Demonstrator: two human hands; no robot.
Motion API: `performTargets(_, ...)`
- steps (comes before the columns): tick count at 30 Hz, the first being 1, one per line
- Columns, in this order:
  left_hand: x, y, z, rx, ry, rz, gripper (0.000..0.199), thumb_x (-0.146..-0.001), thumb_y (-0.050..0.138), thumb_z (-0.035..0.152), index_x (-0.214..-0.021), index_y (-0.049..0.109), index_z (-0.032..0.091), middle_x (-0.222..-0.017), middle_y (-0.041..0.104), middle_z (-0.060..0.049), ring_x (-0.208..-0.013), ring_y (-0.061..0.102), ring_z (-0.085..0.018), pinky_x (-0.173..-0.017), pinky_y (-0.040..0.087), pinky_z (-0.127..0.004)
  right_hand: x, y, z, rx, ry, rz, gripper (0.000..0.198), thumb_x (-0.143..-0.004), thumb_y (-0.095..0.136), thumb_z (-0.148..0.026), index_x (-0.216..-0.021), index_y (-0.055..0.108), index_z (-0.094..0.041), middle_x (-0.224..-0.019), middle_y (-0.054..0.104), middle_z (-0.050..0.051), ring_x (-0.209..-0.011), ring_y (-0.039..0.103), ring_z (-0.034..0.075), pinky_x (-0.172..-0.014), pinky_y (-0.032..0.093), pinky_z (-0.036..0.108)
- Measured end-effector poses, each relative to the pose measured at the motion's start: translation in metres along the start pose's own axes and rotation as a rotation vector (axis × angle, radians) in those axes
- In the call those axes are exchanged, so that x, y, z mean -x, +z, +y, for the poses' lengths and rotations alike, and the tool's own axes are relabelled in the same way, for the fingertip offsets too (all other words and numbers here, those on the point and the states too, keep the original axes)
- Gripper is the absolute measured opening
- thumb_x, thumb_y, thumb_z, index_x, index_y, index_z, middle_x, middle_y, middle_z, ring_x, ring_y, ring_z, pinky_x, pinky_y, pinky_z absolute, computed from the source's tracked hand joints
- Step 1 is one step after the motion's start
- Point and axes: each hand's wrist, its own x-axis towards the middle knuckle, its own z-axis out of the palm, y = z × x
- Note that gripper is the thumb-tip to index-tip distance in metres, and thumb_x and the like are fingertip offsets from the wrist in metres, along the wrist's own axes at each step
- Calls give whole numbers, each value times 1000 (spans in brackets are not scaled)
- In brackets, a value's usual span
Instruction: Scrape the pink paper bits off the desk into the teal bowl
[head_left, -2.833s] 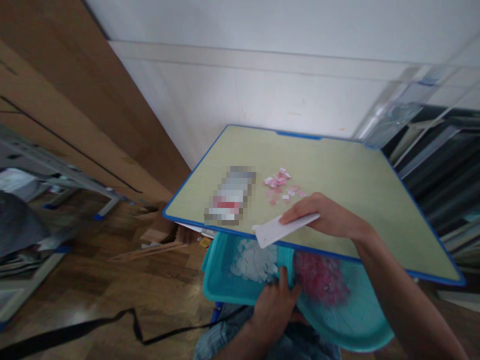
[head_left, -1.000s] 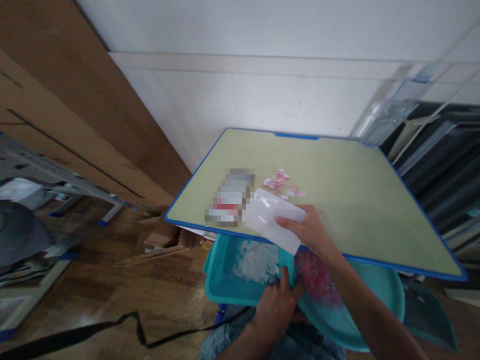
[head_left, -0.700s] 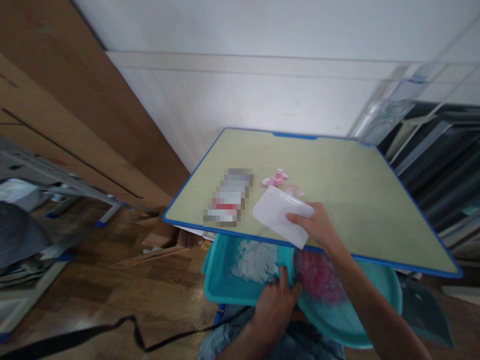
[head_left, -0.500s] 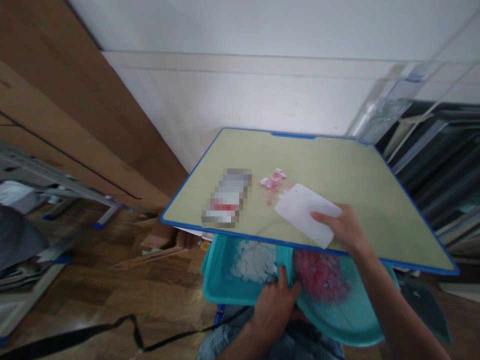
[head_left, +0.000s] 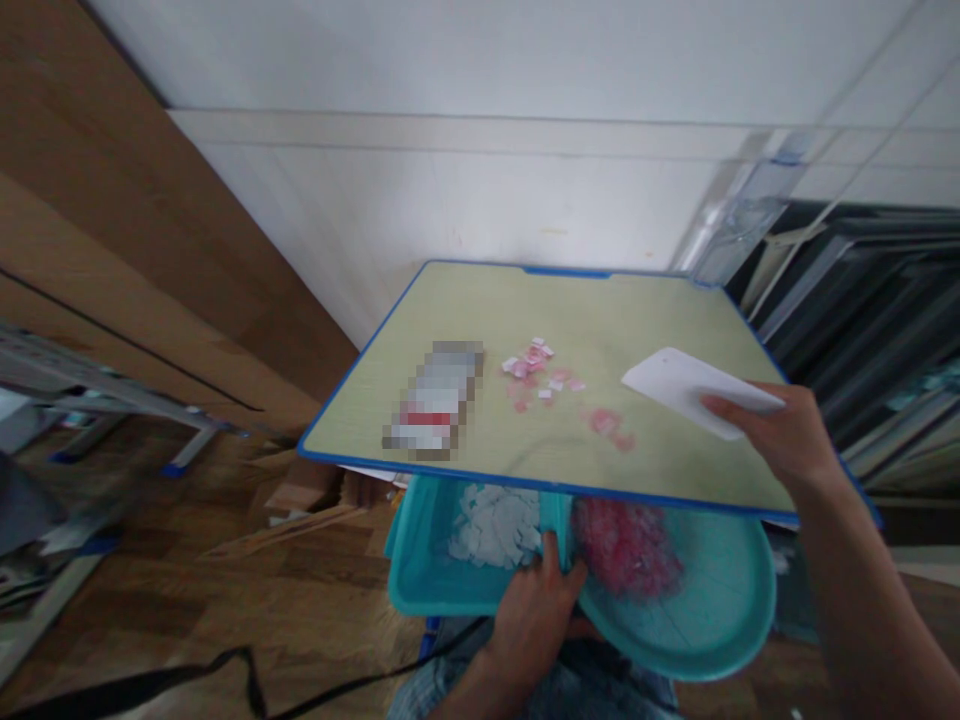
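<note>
My right hand (head_left: 784, 425) grips a thin white card (head_left: 686, 390) with rounded corners, thumb on its upper face. The card is tilted above the right part of a pale yellow board with a blue edge (head_left: 465, 300). Small white and pink pieces (head_left: 531, 357) lie in a loose cluster on the board, with pink translucent bits (head_left: 606, 422) nearer the front. My left hand (head_left: 536, 605) is closed at the meeting rims of a teal rectangular basin (head_left: 439, 600) and a round teal tray (head_left: 720, 660). White flakes (head_left: 496, 525) fill part of the basin; a pinkish-red heap (head_left: 630, 550) sits in the tray.
A blurred-out flat object (head_left: 435, 400) lies on the board's left side. Behind the board rises a white wall (head_left: 487, 190), with a clear plastic bottle (head_left: 739, 230) at the back right. Dark panels (head_left: 870, 290) lean on the right; a black strap (head_left: 187, 670) crosses lower left.
My right hand has moved the card rightward and lifted it, uncovering several small white and pink pieces on the board. My left hand stays at the rims. The view has shifted slightly.
</note>
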Motion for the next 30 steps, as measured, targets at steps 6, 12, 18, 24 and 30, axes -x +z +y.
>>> performTargets(6,0,-1,0,-3,2,-6,62,-65,56,57,-120,44,31,-130,36,-19,-83,62,-26,-65,52,-39,-8,15,-2,35,-203,-270,30,-71,60,-40,-79,72,-14,-72,72,8,-61,63,21,-53,49,30)
performTargets(12,0,-4,1,-4,-5,-35,61,-67,55,56,-122,42,31,-130,36,-19,-81,62,-25,-65,52,-38,-17,49,-29,-53,-294,-467,33,-72,57,-44,-79,73,-16,-76,72,8,-69,66,23,-64,52,33)
performTargets(18,1,-3,1,-2,-2,-20,63,-66,57,56,-122,42,31,-130,35,-20,-82,62,-26,-66,52,-39,-15,49,-39,-258,-269,-873,37,-73,59,-44,-92,71,-15,-73,72,6,-66,65,20,-64,50,31)
performTargets(24,1,-4,0,5,2,-22,63,-66,59,55,-121,43,30,-131,35,-20,-83,62,-26,-66,51,-38,-14,50,-35,-473,-216,-968,31,-71,64,-39,-89,72,-15,-84,72,11,-70,66,20,-63,51,31)
performTargets(30,0,-4,1,11,-9,-23,63,-66,59,56,-122,43,30,-132,35,-20,-85,61,-27,-67,51,-39,-27,76,-64,-454,-495,-1102,12,-70,65,-24,-76,73,-18,-82,73,8,-95,62,22,-82,48,34)
